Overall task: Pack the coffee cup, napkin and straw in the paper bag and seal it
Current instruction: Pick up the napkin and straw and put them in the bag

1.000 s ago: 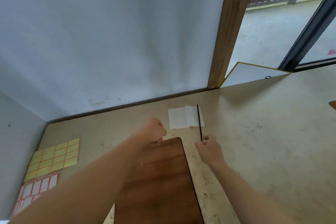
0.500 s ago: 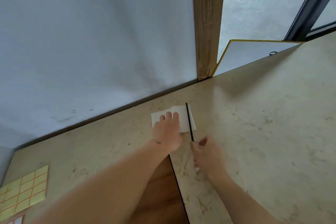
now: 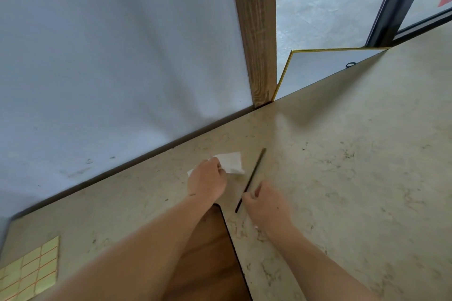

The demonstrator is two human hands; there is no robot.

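A white napkin is lifted off the beige table near the wall, with my left hand closed around its near edge. A thin black straw slants just to the right of it, and my right hand pinches it near its lower end. The two hands are about a hand's width apart. No coffee cup or paper bag is in view.
A brown wooden board lies under my left forearm. A sheet of yellow stickers sits at the bottom left. The grey wall and a wooden post stand behind the beige table; a gold-edged panel leans beyond it.
My left hand went from resting flat on the napkin to gripping it and raising it. My right hand closed on the straw and pulled it to the right, off the napkin.
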